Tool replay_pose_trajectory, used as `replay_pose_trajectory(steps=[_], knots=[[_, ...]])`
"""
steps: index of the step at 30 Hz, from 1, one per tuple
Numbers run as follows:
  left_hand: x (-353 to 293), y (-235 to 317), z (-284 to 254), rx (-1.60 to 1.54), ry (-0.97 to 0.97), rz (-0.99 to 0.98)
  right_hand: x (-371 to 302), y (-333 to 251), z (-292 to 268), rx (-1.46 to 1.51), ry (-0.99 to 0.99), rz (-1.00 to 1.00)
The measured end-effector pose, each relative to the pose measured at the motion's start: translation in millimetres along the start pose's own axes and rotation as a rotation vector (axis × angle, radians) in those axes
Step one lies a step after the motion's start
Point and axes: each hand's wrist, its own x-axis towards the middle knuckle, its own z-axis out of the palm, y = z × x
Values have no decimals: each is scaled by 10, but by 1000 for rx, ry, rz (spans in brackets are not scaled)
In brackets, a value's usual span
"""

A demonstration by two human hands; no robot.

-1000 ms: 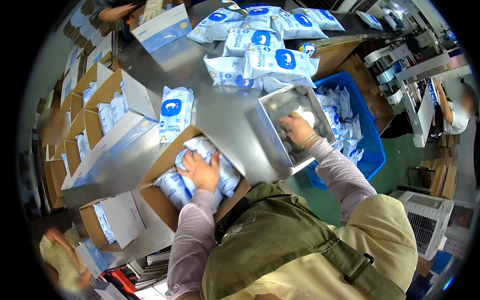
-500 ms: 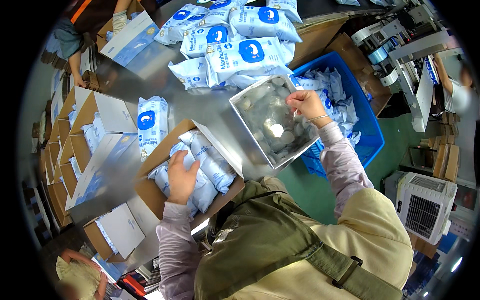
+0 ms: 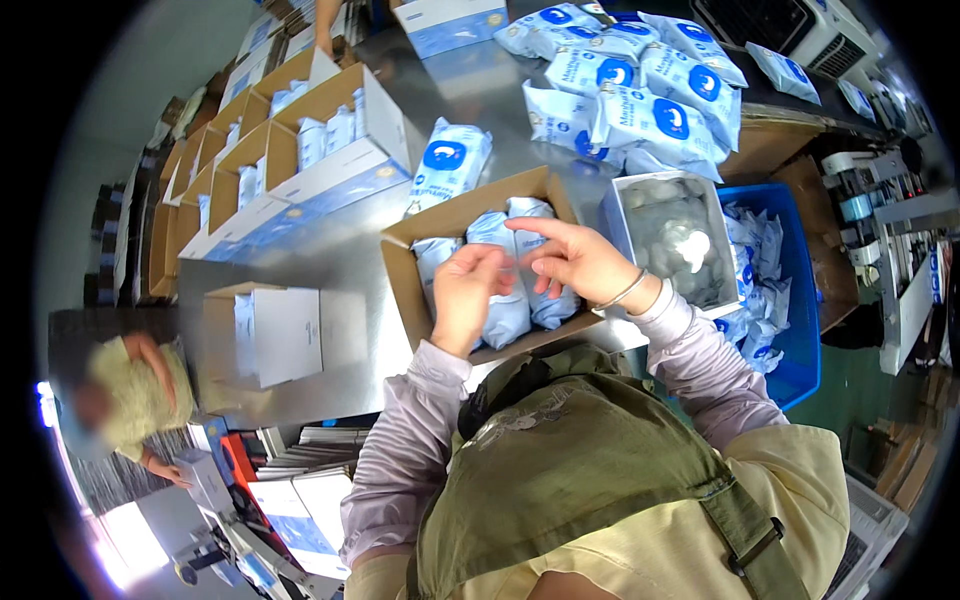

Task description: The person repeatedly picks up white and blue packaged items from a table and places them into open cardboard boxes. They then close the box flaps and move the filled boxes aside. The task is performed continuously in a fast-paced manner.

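Note:
In front of me stands an open brown cardboard box [image 3: 400, 300] with several light-blue soft packs of wipes [image 3: 505, 318] upright in it. Both my hands are above these packs, close together. My left hand [image 3: 465, 295] has its fingers curled together in a pinch; whatever is in them is too small to make out. My right hand [image 3: 585, 262] has its index finger stretched toward the left and its fingers apart. To the right sits a white box [image 3: 622, 225] of clear round pieces [image 3: 680, 235]. One pack of wipes [image 3: 450, 165] lies just beyond the brown box.
A heap of wipes packs [image 3: 640, 90] lies at the back right of the metal table [image 3: 370, 385]. A blue crate [image 3: 800, 330] of packs stands at the right. Open boxes [image 3: 290, 190] line the left, with a smaller box [image 3: 290, 335] nearer. A co-worker [image 3: 150, 390] is far left.
My right hand has left the white box of clear pieces and come over the brown box. My left hand's fingers have curled together beside it. The view has shifted.

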Motion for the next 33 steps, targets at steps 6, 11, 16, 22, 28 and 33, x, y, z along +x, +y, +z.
replay_pose_trajectory(steps=[6, 11, 16, 22, 28, 33], knots=[[-74, -334, -583, 923, 167, 7, -208, 340, -803, -998, 679, -245], [-343, -222, -364, 1219, -208, 302, -668, 1210, -1553, -1326, 675, 142], [-105, -501, -280, 1169, -620, -75, -733, 1164, -1678, -1172, 708, 72], [-96, -587, -222, 1277, -592, -25, -793, 1177, -1873, -1340, 769, 43], [-733, 49, -368, 1099, -187, 211, -658, 250, -940, -653, 767, -367], [-1299, 191, -791, 1193, 168, 313, -131, 176, -196, -848, 268, -513]])
